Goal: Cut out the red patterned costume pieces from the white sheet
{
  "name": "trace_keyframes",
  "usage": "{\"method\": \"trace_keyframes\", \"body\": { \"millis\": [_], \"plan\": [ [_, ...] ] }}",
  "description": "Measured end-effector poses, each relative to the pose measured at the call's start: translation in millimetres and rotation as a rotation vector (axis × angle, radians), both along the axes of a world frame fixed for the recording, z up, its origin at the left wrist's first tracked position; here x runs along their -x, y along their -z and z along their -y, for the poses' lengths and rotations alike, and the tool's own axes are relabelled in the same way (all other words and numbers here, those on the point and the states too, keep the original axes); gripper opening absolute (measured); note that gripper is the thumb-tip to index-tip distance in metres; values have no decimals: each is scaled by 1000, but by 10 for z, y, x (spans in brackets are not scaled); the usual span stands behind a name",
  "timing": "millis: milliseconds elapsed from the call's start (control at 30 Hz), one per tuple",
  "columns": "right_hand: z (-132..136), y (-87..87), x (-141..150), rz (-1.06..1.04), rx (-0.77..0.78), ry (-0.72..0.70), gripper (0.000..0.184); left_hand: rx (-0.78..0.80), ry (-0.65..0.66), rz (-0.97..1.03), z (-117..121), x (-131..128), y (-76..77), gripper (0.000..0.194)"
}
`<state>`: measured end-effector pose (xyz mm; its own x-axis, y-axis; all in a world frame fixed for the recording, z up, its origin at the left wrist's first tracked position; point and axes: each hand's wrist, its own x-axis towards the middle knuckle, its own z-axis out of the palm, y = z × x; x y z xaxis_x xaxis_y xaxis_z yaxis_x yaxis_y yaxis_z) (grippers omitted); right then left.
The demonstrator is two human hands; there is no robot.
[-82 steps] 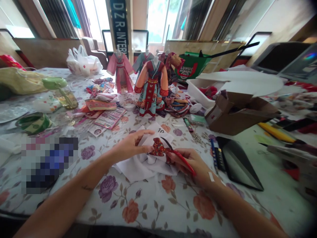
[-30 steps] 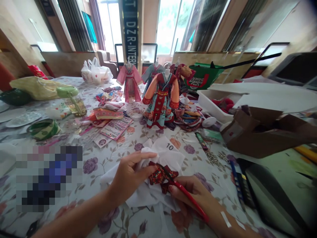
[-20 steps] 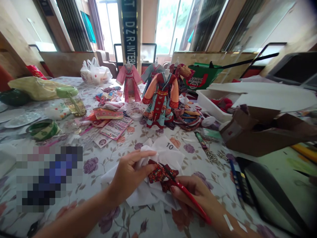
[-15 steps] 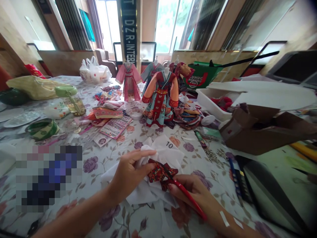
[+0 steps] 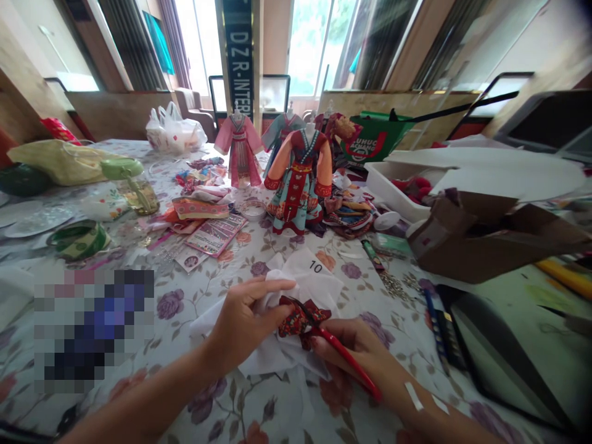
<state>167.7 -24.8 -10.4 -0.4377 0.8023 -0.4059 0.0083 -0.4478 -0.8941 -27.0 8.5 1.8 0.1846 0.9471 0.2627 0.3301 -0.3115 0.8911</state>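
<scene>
While shut on red scissors (image 5: 345, 361), the right hand's grip (image 5: 356, 342) at patterned fabric (image 5: 300, 320); left hand (image 5: 243, 320) on soft white cloth (image 5: 305, 277).

**Dress ahead, box to the right**

A cloth (image 5: 263, 364) lies on the tablecloth (image 5: 180, 345) at six o'clock, with scissors (image 5: 346, 364) over it. A dress on a stand (image 5: 296, 191) stands at twelve o'clock, a plastic bag (image 5: 173, 132) behind it at eleven. A box (image 5: 467, 237) sits at two o'clock, before a bin (image 5: 393, 191). A jar (image 5: 136, 200) stands at ten, a tape roll (image 5: 78, 242) at nine.
</scene>
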Motion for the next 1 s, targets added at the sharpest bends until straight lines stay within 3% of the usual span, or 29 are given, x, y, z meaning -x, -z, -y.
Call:
{"method": "trace_keyframes", "body": {
  "millis": [200,1000],
  "plan": [
    [30,59,33,-12,22,-5,39,33,39,27,9,-12,-24,26],
    [62,16,72,-20,21,29,44,194,118,140,-30,18,20,30]
  ]
}}
